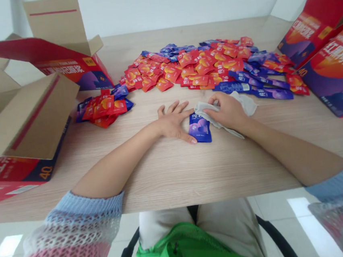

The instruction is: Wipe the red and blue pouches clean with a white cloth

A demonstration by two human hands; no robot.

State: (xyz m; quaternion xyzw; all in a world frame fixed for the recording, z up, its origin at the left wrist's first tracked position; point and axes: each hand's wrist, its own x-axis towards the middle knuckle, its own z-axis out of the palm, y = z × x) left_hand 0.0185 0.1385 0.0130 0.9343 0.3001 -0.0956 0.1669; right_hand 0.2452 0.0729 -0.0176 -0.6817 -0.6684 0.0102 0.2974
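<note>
A blue sachet [200, 130] with purple fruit print lies flat on the wooden table in front of me. My left hand [175, 123] is spread with its thumb and a fingertip touching the sachet's left edge. In my right hand [226, 110] a white cloth [244, 102] is bunched, its folds pressed against the sachet's top end. The cloth covers part of that end, and its loose part trails to the right under my hand.
Behind my hands a heap of red and blue sachets [196, 67] spreads across the table [170, 177]. A smaller pile of sachets [105, 108] lies to the left. Open cartons [84, 78] stand at the left; more printed cartons [336, 72] stand at the right.
</note>
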